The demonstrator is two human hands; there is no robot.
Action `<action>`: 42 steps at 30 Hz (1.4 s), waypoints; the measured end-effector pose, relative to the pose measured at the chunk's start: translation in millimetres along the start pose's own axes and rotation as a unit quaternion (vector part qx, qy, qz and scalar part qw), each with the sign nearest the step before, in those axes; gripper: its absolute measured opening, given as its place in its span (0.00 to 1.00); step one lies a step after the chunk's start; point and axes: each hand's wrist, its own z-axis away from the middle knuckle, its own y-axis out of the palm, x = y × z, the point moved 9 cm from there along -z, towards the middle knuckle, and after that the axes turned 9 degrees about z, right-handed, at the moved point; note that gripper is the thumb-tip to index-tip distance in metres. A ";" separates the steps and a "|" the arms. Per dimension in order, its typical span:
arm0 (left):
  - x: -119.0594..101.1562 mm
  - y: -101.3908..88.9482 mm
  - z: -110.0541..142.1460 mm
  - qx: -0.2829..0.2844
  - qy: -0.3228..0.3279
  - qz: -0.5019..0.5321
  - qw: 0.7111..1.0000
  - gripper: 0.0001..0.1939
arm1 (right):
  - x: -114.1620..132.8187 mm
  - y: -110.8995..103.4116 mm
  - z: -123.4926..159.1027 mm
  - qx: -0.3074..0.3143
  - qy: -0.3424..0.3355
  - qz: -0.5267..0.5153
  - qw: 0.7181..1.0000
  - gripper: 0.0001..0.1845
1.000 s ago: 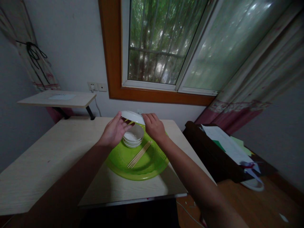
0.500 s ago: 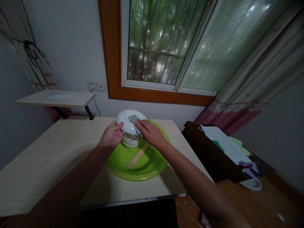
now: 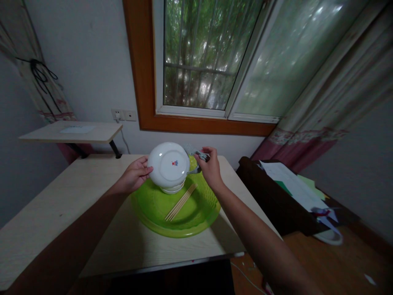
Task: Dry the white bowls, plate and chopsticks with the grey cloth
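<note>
My left hand [image 3: 136, 174] grips the left rim of a white plate [image 3: 164, 172], thumb on its underside. That underside faces me and bears a small red and blue mark. To the right of the plate, my right hand [image 3: 210, 166] pinches a grey cloth [image 3: 194, 169], which hangs apart from the plate's face. Below them lies a large green basin [image 3: 184, 225]. White stacked bowls [image 3: 173, 189] stand in it, partly hidden behind the plate. Several wooden chopsticks [image 3: 181, 203] lie side by side in the basin, right of the bowls.
The basin rests on a pale wooden table [image 3: 76, 196]. A small raised shelf [image 3: 72, 130] with a paper on it stands at the back left. Right of the table is a dark brown box-like piece [image 3: 270, 200] with papers [image 3: 291, 184] on top. A window is behind.
The plate has tilted up so its underside faces me more fully. My right hand has moved right with the cloth, off the plate's surface.
</note>
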 end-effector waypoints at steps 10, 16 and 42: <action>12.1 0.2 -0.2 0.013 -0.021 0.012 1.000 0.24 | 17.3 26.6 1.9 0.031 0.024 0.026 0.999 0.24; 11.4 0.2 -0.5 0.022 -0.023 0.007 0.999 0.22 | 53.9 34.3 21.1 0.059 -0.114 0.075 0.989 0.23; 16.2 -1.3 -2.0 0.021 -0.037 -0.017 0.999 0.24 | 66.5 52.5 38.1 0.132 -0.194 0.186 0.954 0.26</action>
